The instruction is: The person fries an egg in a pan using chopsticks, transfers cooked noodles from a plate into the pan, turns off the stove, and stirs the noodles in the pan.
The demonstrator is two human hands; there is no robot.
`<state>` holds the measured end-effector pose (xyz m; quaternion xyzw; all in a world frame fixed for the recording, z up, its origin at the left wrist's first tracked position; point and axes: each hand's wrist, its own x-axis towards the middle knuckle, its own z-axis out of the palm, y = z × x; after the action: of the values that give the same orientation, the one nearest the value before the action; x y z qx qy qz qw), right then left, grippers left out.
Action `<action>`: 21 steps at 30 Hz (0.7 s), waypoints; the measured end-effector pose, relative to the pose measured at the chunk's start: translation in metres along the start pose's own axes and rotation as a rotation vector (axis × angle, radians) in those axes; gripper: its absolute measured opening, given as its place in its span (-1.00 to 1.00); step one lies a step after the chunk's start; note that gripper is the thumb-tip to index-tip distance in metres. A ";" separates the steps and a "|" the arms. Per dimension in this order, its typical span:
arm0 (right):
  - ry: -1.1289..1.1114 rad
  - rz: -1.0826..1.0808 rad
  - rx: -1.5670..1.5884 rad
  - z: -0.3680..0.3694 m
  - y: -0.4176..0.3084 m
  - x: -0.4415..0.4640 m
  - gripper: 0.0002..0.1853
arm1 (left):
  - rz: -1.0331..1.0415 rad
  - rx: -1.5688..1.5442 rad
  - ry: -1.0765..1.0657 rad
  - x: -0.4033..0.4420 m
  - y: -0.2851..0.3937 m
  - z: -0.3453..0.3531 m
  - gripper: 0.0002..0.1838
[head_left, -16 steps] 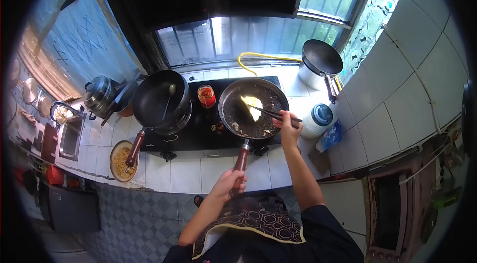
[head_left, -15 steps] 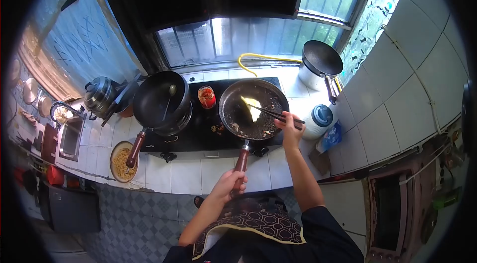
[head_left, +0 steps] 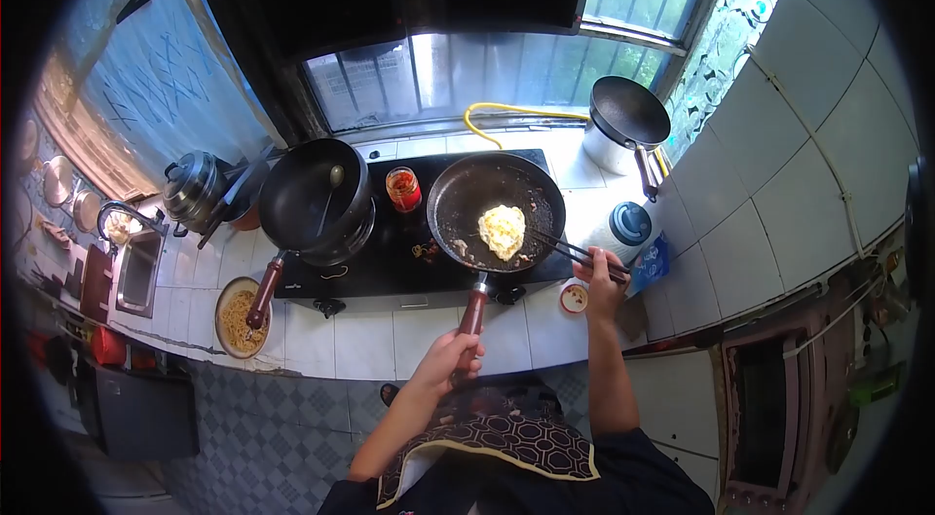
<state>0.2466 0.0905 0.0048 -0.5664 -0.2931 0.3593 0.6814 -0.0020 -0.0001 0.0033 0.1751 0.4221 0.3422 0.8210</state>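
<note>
My left hand (head_left: 453, 359) is closed around the brown handle of a black frying pan (head_left: 463, 189) on the right side of the stove. In the pan lies a fried egg (head_left: 503, 232), yellow and white, with small bits scattered around it. My right hand (head_left: 602, 283) grips a pair of dark chopsticks (head_left: 575, 249). Their tips are over the pan at the egg's right side; whether they touch it I cannot tell. An open glass jar of red sauce (head_left: 403, 189) stands left of the pan.
A wok (head_left: 317, 199) with a spoon inside sits on the left burner. A bowl of noodles (head_left: 241, 317) is under its handle. Right of the stove are a blue-lidded jug (head_left: 628, 223), a red-rimmed lid (head_left: 575, 298) and a small pan (head_left: 631, 111) on a pot.
The egg has gone from folded and lifted on the chopsticks to lying flat in the pan. My right hand has moved right and down with the chopsticks. My left hand stays on the handle.
</note>
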 end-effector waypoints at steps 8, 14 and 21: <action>-0.227 -0.065 -0.070 0.027 0.012 -0.015 -0.82 | 0.010 0.016 0.012 0.000 0.000 0.001 -0.69; -0.202 -0.119 -0.053 0.041 0.006 -0.012 -0.78 | 0.023 0.009 0.002 -0.002 -0.001 0.000 -0.69; -0.182 -0.121 -0.042 0.048 0.000 -0.006 -0.81 | 0.025 0.001 -0.001 0.000 0.000 0.002 -0.68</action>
<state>0.2044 0.1122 0.0139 -0.5266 -0.3949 0.3611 0.6606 -0.0004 0.0000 0.0051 0.1811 0.4193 0.3523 0.8169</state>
